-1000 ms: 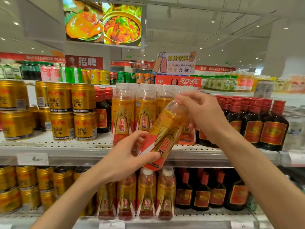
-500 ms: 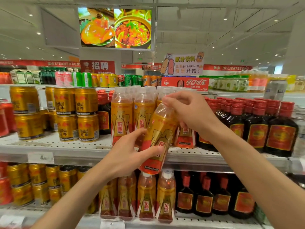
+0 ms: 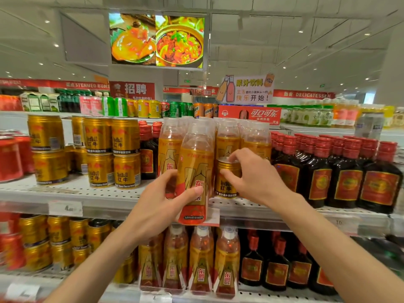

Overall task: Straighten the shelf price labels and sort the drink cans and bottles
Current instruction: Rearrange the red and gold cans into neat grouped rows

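My left hand (image 3: 162, 201) grips an orange-labelled drink bottle (image 3: 195, 169) upright in front of the middle shelf (image 3: 105, 196). My right hand (image 3: 251, 176) curls its fingers around a single gold Red Bull can (image 3: 227, 178) that stands among the orange bottles (image 3: 244, 138) on that shelf. More gold Red Bull cans (image 3: 113, 152) are stacked in two layers at the left. A white price label (image 3: 65, 208) sits on the shelf's front rail at the left; a red-edged label (image 3: 213, 217) shows just below the held bottle.
Dark bottles with red caps (image 3: 341, 169) fill the shelf's right side. Red cans (image 3: 11, 158) stand at the far left. The lower shelf holds gold cans (image 3: 59, 239), orange bottles (image 3: 201, 261) and dark bottles (image 3: 275, 265). Assorted drinks line the top shelf (image 3: 140, 108).
My right hand let go of the bottle's top and dropped onto the gold can behind it. My left hand has stood the tilted bottle upright and holds it alone.
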A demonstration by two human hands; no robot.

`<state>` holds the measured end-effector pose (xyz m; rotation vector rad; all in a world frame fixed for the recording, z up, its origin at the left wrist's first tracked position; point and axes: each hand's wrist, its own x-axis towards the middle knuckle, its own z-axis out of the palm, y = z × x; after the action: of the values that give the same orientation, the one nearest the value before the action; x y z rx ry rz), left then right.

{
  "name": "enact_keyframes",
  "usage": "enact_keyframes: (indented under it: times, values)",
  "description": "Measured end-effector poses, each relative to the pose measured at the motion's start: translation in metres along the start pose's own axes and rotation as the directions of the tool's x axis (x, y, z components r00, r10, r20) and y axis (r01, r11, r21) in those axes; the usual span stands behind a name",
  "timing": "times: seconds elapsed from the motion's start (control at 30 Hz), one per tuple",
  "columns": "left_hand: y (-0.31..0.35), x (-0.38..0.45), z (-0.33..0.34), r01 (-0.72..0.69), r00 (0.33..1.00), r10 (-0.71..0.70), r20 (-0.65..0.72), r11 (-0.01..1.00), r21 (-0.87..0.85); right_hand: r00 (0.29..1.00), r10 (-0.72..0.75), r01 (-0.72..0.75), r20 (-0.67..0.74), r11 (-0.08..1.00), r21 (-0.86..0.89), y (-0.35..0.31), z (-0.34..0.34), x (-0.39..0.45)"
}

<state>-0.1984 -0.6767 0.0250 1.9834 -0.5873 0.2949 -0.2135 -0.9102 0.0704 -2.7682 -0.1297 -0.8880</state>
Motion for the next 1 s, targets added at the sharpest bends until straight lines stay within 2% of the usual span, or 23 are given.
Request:
enact_keyframes:
  times: [0.1,0.3,0.5,0.63,0.73,0.83,1.0]
  values:
    - [-0.004,-0.001,-0.004,0.0,1.0,0.0,0.0,1.0,0.009,1.0,0.026,-0.026,-0.001,0.997,-0.067,-0.001,0.006,0.003]
    - [-0.009,-0.002,-0.007,0.004,1.0,-0.003,-0.006,1.0,0.028,0.998,0.044,-0.043,0.053,0.999,-0.027,-0.005,0.003,0.009]
    - [-0.003,-0.006,-0.006,0.01,0.999,-0.009,-0.043,1.0,0.015,1.0,-0.03,0.029,0.004,0.988,0.151,0.006,-0.005,0.001]
    - [-0.001,0.0,0.002,-0.024,0.999,0.024,-0.032,1.0,-0.004,0.999,0.031,-0.036,0.018,0.935,0.353,0.017,-0.025,-0.01]
    - [0.009,0.004,0.015,-0.057,0.998,0.055,-0.022,0.997,-0.054,0.999,0.034,-0.035,0.01,0.94,0.339,0.027,-0.043,-0.017]
    - [0.016,0.011,0.033,-0.074,0.997,0.073,-0.018,0.993,-0.091,0.998,0.06,-0.066,0.028,0.913,0.403,0.037,-0.053,-0.026]
    - [0.027,0.022,0.062,-0.137,0.986,0.137,-0.093,0.991,0.003,0.994,0.103,-0.112,0.046,0.905,0.41,0.052,-0.059,-0.038]
